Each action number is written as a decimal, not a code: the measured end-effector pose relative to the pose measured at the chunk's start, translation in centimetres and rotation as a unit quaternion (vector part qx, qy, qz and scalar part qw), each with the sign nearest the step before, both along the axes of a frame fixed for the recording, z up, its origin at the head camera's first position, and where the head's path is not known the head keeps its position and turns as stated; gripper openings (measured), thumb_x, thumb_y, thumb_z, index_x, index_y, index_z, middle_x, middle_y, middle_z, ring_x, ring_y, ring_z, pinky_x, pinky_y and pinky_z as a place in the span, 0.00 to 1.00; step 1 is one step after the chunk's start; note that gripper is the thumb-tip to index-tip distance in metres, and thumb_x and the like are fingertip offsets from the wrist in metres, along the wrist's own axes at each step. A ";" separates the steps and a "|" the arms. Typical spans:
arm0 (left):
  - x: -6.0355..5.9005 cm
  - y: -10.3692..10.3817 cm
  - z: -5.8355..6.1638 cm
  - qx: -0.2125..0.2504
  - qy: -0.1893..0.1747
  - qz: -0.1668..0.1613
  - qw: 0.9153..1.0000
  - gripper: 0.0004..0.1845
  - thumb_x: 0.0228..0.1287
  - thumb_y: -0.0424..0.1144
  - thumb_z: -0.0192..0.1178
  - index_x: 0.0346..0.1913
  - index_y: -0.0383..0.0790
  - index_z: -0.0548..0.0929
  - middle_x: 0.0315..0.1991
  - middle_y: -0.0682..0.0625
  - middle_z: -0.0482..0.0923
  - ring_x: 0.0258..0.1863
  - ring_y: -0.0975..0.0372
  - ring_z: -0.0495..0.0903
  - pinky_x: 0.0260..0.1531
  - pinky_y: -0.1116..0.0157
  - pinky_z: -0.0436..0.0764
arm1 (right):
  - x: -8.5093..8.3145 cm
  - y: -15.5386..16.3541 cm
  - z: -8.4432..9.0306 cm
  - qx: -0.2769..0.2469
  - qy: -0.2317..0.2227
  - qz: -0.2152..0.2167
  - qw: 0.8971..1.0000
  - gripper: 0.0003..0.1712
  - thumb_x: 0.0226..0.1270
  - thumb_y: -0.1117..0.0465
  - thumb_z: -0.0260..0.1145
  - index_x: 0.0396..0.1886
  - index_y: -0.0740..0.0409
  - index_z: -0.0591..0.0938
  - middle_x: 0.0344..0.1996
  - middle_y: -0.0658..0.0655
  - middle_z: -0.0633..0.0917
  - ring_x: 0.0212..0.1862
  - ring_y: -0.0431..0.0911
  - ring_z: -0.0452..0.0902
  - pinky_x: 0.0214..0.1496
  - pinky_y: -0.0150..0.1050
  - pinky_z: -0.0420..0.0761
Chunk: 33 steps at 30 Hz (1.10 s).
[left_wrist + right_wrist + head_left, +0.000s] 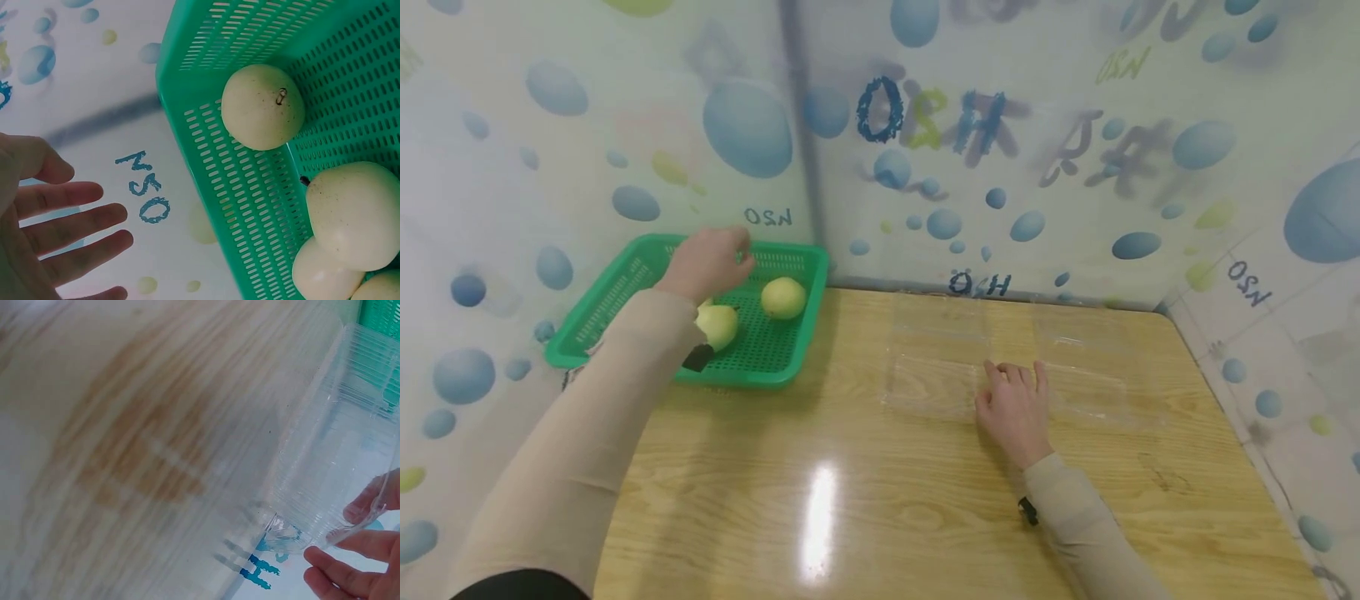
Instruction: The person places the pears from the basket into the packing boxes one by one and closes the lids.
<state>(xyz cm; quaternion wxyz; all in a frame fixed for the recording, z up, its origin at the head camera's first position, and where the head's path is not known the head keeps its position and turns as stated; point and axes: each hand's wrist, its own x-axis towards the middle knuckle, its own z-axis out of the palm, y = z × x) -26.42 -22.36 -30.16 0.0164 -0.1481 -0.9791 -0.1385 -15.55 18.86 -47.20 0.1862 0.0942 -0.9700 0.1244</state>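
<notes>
Pears (354, 215) lie in a green perforated plastic basket (767, 379) at the left of a wooden table (917, 500). The left hand (707, 260) hangs above the basket's far side, released (its fingers apart in the wrist view). The right hand (1017, 412) pinches one clear plastic container (934, 387) by its edge; another clear container (1086, 390) lies just to the right.

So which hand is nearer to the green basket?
Left: the left hand is raised close to the green basket; the right hand is off to its right, holding a clear container.
</notes>
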 end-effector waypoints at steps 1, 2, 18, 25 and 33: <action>-0.3 0.0 -0.1 0.001 -0.010 -0.002 1.000 0.11 0.68 0.35 0.50 0.45 0.30 0.76 0.43 0.33 0.79 0.34 0.46 0.77 0.35 0.48 0.77 | 0.0 0.1 0.0 -0.001 -0.001 0.000 1.000 0.23 0.56 0.65 0.64 0.53 0.66 0.81 0.45 0.67 0.82 0.51 0.62 0.75 0.68 0.64 0.51; -0.6 0.0 -0.2 0.003 -0.019 -0.007 1.000 0.12 0.68 0.35 0.50 0.46 0.29 0.76 0.45 0.32 0.78 0.37 0.45 0.77 0.38 0.47 0.77 | 0.0 0.1 0.0 -0.001 -0.001 0.000 1.000 0.23 0.56 0.65 0.64 0.54 0.66 0.81 0.46 0.67 0.82 0.51 0.62 0.75 0.68 0.63 0.51; -2.9 2.2 -5.5 0.024 -0.255 0.001 0.967 0.33 0.73 0.39 0.46 0.73 0.27 0.49 0.72 0.28 0.46 0.70 0.36 0.45 0.66 0.39 0.50 | -0.3 0.5 -0.3 0.004 0.002 -0.001 1.000 0.24 0.56 0.62 0.63 0.55 0.64 0.80 0.46 0.66 0.83 0.52 0.61 0.74 0.68 0.63 0.53; -3.2 1.8 -7.0 0.002 -0.252 0.008 0.968 0.40 0.69 0.40 0.50 0.74 0.29 0.43 0.71 0.25 0.40 0.70 0.35 0.40 0.65 0.37 0.49 | -0.5 0.5 -0.4 0.010 -0.011 -0.008 1.000 0.28 0.57 0.61 0.63 0.59 0.65 0.77 0.48 0.65 0.82 0.54 0.61 0.73 0.67 0.64 0.53; -3.0 1.9 -6.6 0.010 -0.273 0.034 0.961 0.44 0.67 0.40 0.54 0.75 0.32 0.39 0.71 0.24 0.34 0.69 0.32 0.39 0.61 0.37 0.60 | -0.6 0.7 -0.4 0.014 -0.001 -0.007 1.000 0.27 0.56 0.61 0.63 0.58 0.66 0.78 0.52 0.65 0.80 0.56 0.60 0.72 0.66 0.66 0.54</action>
